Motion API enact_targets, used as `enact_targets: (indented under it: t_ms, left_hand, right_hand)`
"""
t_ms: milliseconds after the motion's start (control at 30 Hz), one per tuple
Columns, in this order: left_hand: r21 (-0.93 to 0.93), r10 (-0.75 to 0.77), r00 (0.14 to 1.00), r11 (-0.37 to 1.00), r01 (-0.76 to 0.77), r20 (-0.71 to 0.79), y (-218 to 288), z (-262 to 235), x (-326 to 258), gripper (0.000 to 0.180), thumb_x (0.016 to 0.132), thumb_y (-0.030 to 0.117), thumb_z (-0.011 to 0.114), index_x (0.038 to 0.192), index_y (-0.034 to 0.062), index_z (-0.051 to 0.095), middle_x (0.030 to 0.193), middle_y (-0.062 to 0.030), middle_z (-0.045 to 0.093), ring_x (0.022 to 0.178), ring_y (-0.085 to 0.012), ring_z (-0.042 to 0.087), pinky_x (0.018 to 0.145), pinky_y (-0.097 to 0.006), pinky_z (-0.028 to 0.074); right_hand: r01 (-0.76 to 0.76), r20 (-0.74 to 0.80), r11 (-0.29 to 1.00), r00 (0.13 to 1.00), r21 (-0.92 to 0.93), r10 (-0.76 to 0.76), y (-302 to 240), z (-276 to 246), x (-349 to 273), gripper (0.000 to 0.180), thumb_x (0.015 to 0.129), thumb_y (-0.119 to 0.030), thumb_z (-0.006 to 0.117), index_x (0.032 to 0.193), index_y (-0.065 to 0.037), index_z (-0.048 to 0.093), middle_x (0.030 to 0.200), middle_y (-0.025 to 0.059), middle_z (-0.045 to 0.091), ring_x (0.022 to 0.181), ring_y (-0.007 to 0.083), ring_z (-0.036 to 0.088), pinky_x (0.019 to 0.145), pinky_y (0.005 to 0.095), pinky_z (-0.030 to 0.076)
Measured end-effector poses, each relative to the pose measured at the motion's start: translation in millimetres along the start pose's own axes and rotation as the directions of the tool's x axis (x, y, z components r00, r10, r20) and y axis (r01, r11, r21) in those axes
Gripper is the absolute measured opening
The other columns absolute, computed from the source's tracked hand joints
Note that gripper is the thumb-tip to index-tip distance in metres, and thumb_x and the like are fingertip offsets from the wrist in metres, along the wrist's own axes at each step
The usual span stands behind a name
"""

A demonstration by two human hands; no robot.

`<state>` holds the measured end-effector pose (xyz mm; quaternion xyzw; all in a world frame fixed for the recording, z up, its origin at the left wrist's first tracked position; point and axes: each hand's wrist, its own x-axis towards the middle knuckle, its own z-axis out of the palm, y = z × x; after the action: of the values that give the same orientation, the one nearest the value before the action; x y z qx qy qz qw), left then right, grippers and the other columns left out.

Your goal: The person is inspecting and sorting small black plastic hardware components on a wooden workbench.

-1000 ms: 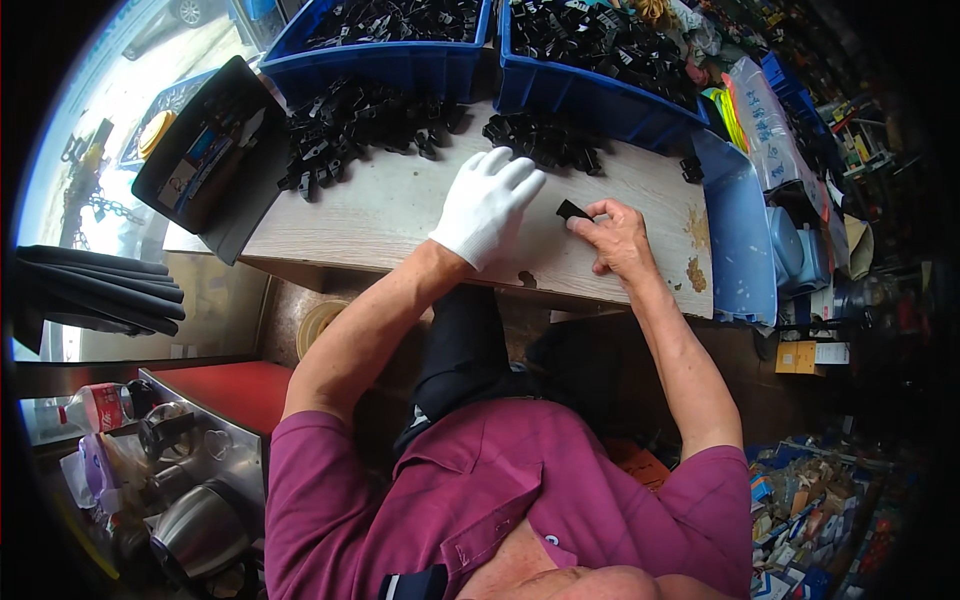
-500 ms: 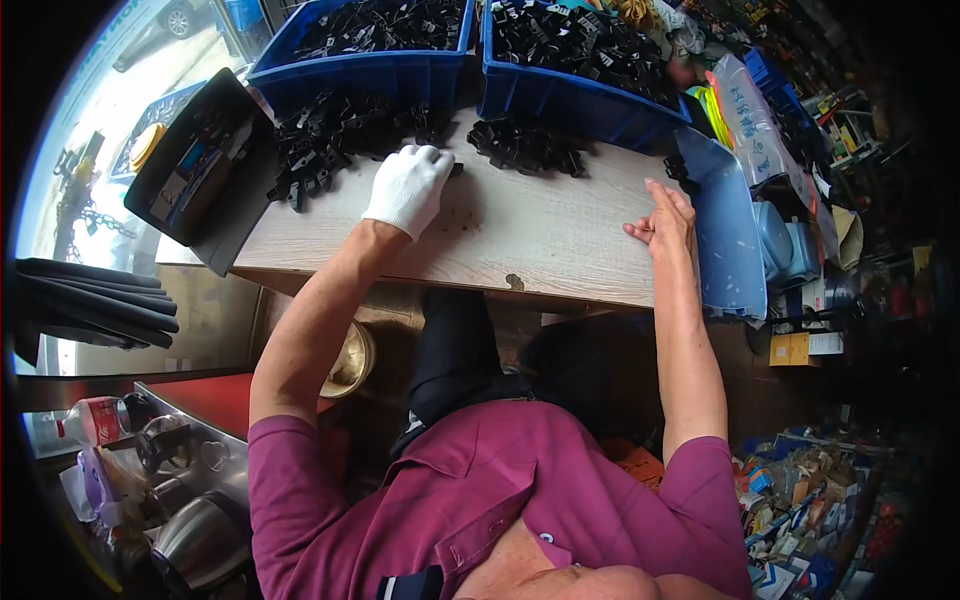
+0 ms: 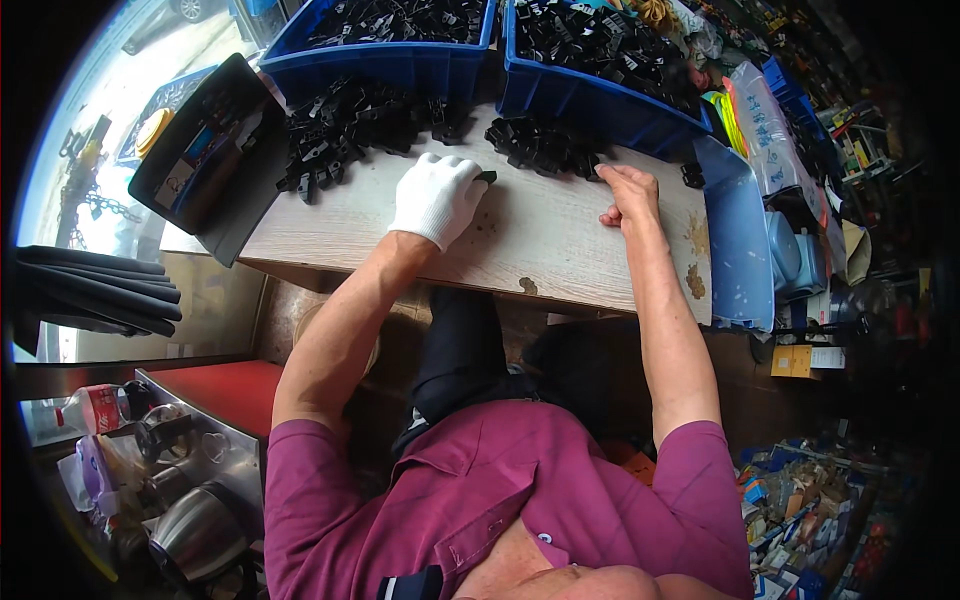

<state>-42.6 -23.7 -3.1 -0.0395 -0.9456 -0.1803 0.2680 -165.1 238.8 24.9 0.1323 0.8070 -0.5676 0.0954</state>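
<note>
My left hand [image 3: 437, 198], in a white knitted glove, is closed over the wooden table and grips a small black plastic part [image 3: 487, 177], one end of which sticks out to the right. My bare right hand [image 3: 632, 195] is at the right end of a pile of black plastic parts [image 3: 540, 148]. Its thumb is apart from the fingers, and the fingertips are at the pile's edge; whether they touch a part I cannot tell. Beyond my left hand spreads a larger heap of such parts [image 3: 345, 130].
Two blue crates [image 3: 375, 75] full of black parts line the table's back. A dark open case [image 3: 205, 150] stands at the left, a pale blue bin [image 3: 738, 235] at the right edge. One black part [image 3: 692, 175] lies near that bin. The table's front edge [image 3: 450, 282] is chipped.
My right hand has moved left, from beside the pale blue bin to the right pile. My left hand has shifted slightly right and nearer, and the black part now shows at its fingers.
</note>
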Motion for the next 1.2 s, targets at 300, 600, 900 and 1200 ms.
enact_targets:
  t_ms: [300, 600, 900, 1200]
  left_hand:
    - [0.022, 0.105, 0.993, 0.994, -0.106, 0.055, 23.5, 2.3, -5.1, 0.016, 0.087, 0.010, 0.067, 0.102, 0.0106, 0.070, 0.095, -0.0073, 0.073, 0.089, -0.0325, 0.066, 0.077, -0.043, 0.056]
    - [-0.154, 0.096, 0.992, 0.982, -0.109, -0.086, 43.4, 20.2, -3.4, 0.011, 0.088, 0.011, 0.066, 0.098, 0.0091, 0.069, 0.093, -0.0120, 0.073, 0.087, -0.0352, 0.067, 0.076, -0.043, 0.056]
    - [-0.535, -0.206, 0.977, 0.832, 0.149, -0.048, 60.0, 24.3, -2.1, 0.021, 0.092, 0.012, 0.068, 0.111, 0.0048, 0.072, 0.099, -0.0151, 0.075, 0.088, -0.0317, 0.072, 0.079, -0.038, 0.057]
    - [-0.851, -0.454, 0.870, 0.365, 0.377, 0.190, 71.7, 49.6, 7.5, 0.029, 0.093, 0.010, 0.068, 0.119, -0.0032, 0.071, 0.099, -0.0087, 0.075, 0.087, -0.0138, 0.071, 0.078, -0.028, 0.056]
  right_hand:
    - [0.001, 0.042, 1.000, 0.999, 0.001, -0.001, -3.2, -0.8, -5.4, 0.031, 0.090, -0.026, 0.078, 0.110, -0.004, 0.072, 0.073, 0.0027, 0.063, 0.041, 0.0087, 0.046, 0.041, 0.0307, 0.052]
    - [0.009, 0.064, 1.000, 0.998, 0.017, -0.010, 6.7, -4.4, 2.8, 0.029, 0.089, -0.025, 0.079, 0.104, -0.002, 0.069, 0.073, 0.0013, 0.060, 0.041, 0.0087, 0.046, 0.042, 0.0314, 0.055]
    - [-0.012, -0.003, 0.997, 1.000, 0.071, 0.012, -5.3, 4.4, -6.7, 0.033, 0.086, -0.021, 0.081, 0.108, 0.001, 0.067, 0.078, 0.0065, 0.063, 0.042, 0.0126, 0.049, 0.044, 0.0382, 0.058]
    - [0.003, 0.246, 0.930, 0.964, 0.367, -0.100, 22.5, 10.6, -64.4, 0.022, 0.090, -0.020, 0.080, 0.098, -0.004, 0.067, 0.052, -0.0041, 0.046, 0.039, 0.0103, 0.044, 0.048, 0.0328, 0.054]
